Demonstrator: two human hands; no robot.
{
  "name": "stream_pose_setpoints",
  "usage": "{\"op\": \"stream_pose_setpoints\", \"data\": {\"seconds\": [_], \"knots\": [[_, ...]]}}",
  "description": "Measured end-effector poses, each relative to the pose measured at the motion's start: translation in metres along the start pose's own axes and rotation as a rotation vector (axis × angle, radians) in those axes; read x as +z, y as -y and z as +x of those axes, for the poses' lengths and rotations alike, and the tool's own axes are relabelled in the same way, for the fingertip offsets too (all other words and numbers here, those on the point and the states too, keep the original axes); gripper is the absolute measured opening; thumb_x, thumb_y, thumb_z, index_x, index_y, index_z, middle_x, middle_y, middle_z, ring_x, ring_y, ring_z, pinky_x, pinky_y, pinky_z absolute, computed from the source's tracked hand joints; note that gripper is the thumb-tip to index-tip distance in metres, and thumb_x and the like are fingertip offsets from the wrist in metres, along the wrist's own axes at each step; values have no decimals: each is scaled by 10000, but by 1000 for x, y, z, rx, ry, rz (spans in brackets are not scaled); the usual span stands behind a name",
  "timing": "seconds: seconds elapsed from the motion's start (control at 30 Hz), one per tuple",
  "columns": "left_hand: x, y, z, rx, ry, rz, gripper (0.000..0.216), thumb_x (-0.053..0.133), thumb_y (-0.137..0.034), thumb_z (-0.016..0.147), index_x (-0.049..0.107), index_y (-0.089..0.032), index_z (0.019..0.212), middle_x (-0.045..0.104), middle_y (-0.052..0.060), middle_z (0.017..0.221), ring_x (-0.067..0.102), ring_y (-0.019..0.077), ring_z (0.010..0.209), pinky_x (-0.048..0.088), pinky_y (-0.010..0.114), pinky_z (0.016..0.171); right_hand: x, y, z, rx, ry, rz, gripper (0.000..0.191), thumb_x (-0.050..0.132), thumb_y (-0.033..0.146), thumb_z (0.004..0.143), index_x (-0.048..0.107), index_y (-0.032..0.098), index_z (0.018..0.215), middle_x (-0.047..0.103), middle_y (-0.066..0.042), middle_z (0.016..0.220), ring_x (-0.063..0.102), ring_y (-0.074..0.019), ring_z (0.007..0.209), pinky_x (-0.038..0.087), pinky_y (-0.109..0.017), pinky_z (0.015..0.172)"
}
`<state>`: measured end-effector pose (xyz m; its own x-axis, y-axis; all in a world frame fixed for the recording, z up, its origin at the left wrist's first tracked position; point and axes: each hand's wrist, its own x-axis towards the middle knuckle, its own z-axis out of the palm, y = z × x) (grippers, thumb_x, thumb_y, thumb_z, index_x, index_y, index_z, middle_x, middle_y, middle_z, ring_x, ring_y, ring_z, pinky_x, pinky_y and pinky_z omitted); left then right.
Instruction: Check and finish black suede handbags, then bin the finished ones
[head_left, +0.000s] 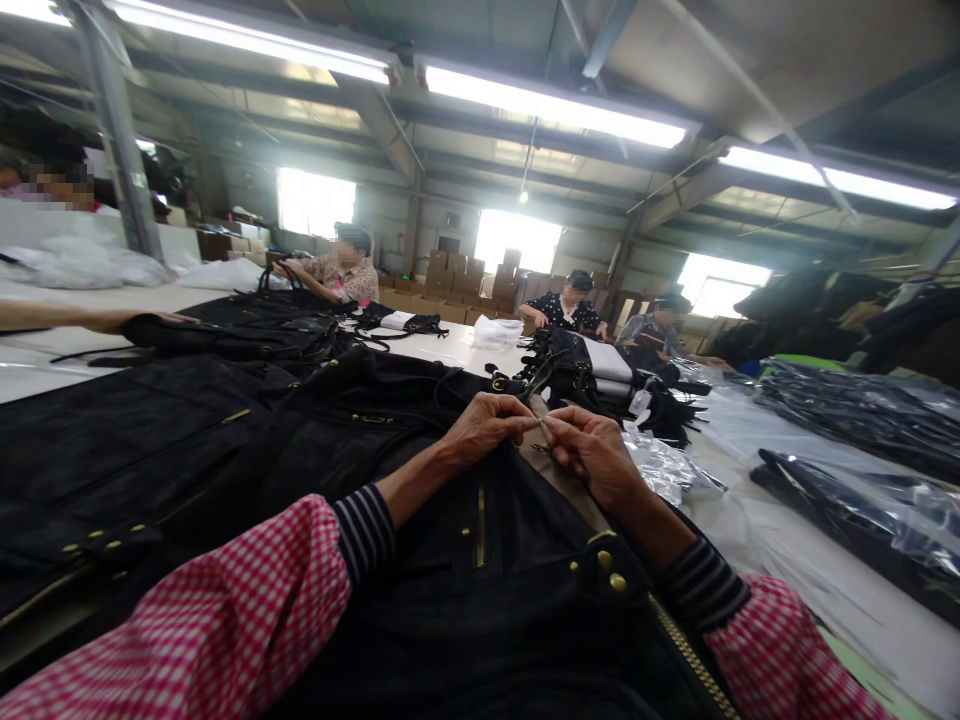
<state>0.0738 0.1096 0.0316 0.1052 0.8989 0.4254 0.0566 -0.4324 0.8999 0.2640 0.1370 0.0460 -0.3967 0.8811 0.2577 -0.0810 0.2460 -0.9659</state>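
A black handbag (487,590) with gold studs and gold zippers lies right in front of me, under both forearms. Over its far edge my left hand (484,428) is closed, its fingertips pinching toward my right hand. My right hand (592,450) is closed too, pinching a small pale piece at the bag's opening; what it is I cannot make out. The two hands touch at the fingertips. Both sleeves are pink checked over striped cuffs.
More black bags (247,330) are heaped on the white table (825,580) to my left and ahead. Bags wrapped in clear plastic (862,500) lie at right. Three people sit working at the far side. Another person's arm (82,318) reaches in at far left.
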Motion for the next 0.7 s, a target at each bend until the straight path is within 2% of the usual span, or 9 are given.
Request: {"op": "stream_pose_setpoints", "data": {"seconds": [0.13, 0.33, 0.4, 0.53, 0.7], "knots": [[0, 1, 0, 4, 8, -12, 246, 748, -336, 767, 737, -95, 818, 652, 15, 643, 570, 112, 606, 427, 237, 632, 2, 4, -2, 31, 29, 82, 340, 867, 408, 691, 658, 156, 782, 654, -2, 705, 377, -21, 400, 182, -156, 337], [1, 0, -1, 0, 22, -12, 215, 728, -298, 751, 728, -92, 813, 665, 25, 658, 594, 119, 610, 450, 237, 637, 7, 9, -7, 59, 37, -4, 326, 865, 408, 695, 669, 159, 772, 639, 8, 638, 354, -24, 397, 187, -166, 347], [0, 0, -1, 7, 21, 3, 207, 726, -297, 757, 731, -98, 811, 674, 26, 666, 597, 118, 618, 452, 237, 649, 8, 8, -7, 66, 27, 4, 332, 872, 409, 684, 669, 163, 778, 646, 4, 651, 377, -34, 411, 201, -169, 346], [-1, 1, -2, 16, 8, 16, 208, 719, -313, 781, 736, -108, 814, 686, 31, 683, 607, 126, 648, 470, 248, 686, 7, 3, -5, 45, 9, 114, 359, 895, 399, 647, 667, 171, 804, 704, -32, 802, 498, -68, 506, 265, -157, 355], [-2, 2, -1, 21, 28, 42, 227, 729, -342, 788, 739, -116, 813, 694, 36, 697, 618, 136, 660, 480, 257, 691, 8, 1, -5, 54, 21, 64, 335, 877, 408, 679, 673, 165, 786, 680, -13, 734, 450, -49, 464, 250, -162, 351]]}}
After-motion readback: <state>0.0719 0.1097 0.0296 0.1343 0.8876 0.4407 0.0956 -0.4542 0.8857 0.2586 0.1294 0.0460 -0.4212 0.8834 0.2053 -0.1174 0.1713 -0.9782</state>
